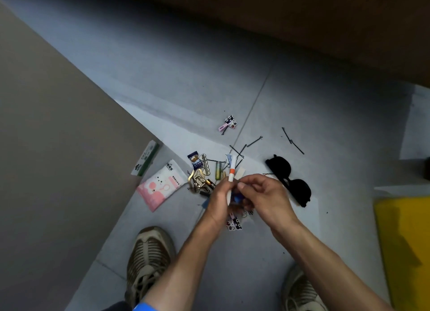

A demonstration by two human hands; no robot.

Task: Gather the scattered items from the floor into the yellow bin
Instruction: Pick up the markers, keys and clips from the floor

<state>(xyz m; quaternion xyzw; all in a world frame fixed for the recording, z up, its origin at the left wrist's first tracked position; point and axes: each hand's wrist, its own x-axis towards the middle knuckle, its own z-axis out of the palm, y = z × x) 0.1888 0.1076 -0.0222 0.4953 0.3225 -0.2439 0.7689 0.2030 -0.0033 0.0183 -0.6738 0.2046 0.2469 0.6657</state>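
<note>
Two hands over the pile. Left hand (217, 200): fingers curled round one white pen (231, 179) with an orange band, which stands nearly upright above the fist. Right hand (267, 194): thumb and forefinger pressed together at the tips, just right of the pen; whether they pinch anything I cannot tell. Something small and blue (237, 197) sits between the two hands; what it is, unclear.

Floor (302, 96), counted:
- one pair of black sunglasses (289, 180), just right of the right fingers, lenses down.
- one pink tissue pack (161, 186), left of the left fingers.
- one green-and-white flat box (145, 158), farther left, against the wall.
- one wrapped candy (195, 159), beyond the left fingers.
- one green battery (218, 170), just beyond the left fingers, touching the heap.
- two patterned clips: one (229, 122) well beyond the fingers, one (234, 223) below the wrists.
- gold key-like bits (197, 182) tangled just left of the left fingers; number unclear.
- black hairpins (292, 140), at least five, scattered beyond both hands.

Yellow bin (404, 241) at the right edge, well apart from the right fingers. Two shoes (149, 259) below.
</note>
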